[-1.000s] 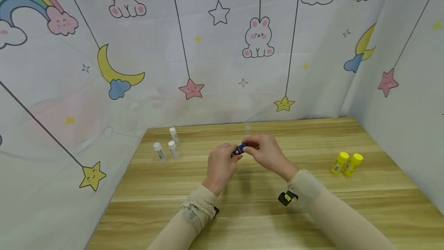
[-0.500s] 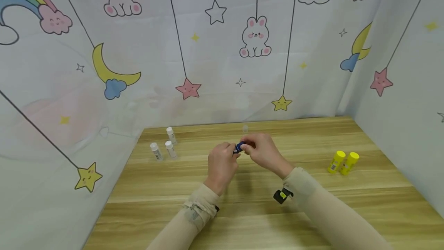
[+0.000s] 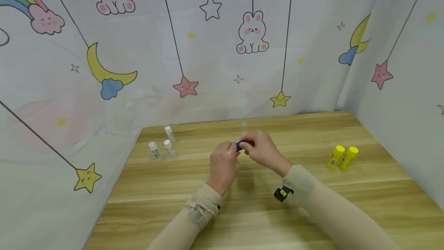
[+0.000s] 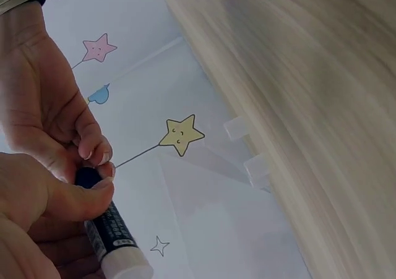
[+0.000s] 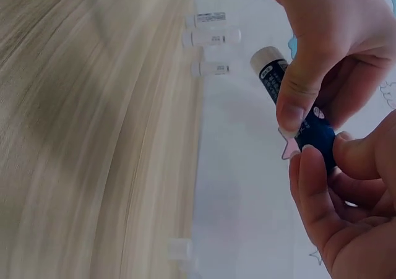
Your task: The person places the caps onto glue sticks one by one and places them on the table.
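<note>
A dark blue glue stick [image 5: 271, 79] with a white end is held between the two hands over the table. My left hand [image 3: 224, 165] grips its body, thumb [image 4: 83, 198] laid along the printed label. At the other end, my right hand [image 3: 261, 150] pinches the blue cap [image 5: 318, 141] between thumb and fingertips. The white end [image 4: 127, 263] points down out of the left hand in the left wrist view. From the head view only a short blue piece shows between the hands; the rest is hidden behind the fingers.
Three white-capped glue sticks [image 3: 169, 148] stand at the table's back left. Two yellow glue sticks [image 3: 335, 156] stand close together at the right. Small translucent pieces [image 4: 236, 128] lie near the back edge, behind the hands. A printed cloth [image 3: 222, 99] rises behind the wooden table [image 3: 166, 211].
The head view has shifted slightly. Both hands stay together on the glue stick, and less of its blue body shows between them than a second ago.
</note>
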### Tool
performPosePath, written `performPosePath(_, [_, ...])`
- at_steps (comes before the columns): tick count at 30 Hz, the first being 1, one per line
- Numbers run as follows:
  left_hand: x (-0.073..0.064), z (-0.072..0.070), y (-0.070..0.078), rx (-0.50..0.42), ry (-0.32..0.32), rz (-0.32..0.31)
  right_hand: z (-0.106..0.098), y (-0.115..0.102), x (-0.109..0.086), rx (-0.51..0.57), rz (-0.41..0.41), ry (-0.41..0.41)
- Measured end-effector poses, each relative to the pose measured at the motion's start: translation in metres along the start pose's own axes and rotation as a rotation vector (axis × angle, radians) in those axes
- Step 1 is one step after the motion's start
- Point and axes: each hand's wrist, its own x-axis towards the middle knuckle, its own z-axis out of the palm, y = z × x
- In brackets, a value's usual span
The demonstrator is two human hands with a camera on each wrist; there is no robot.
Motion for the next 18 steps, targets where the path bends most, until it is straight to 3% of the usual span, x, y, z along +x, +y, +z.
performPosePath(6, [0.011, -0.003, -0.003, -0.139, -0.044, -0.013, -0.021, 0.001, -0.003, 0.117, 0.117, -0.002])
performPosePath(9, [0.013, -0.006, -0.01, -0.193, -0.071, -0.041, -0.033, 0.0, -0.004, 0.121, 0.128, 0.001])
performPosePath(14, [0.008, -0.016, -0.042, -0.168, -0.037, -0.118, -0.049, 0.008, -0.01, 0.008, 0.113, -0.004])
performPosePath(18, [0.007, -0.025, -0.075, -0.114, 0.021, -0.22, -0.06, 0.02, -0.018, -0.117, 0.105, -0.018])
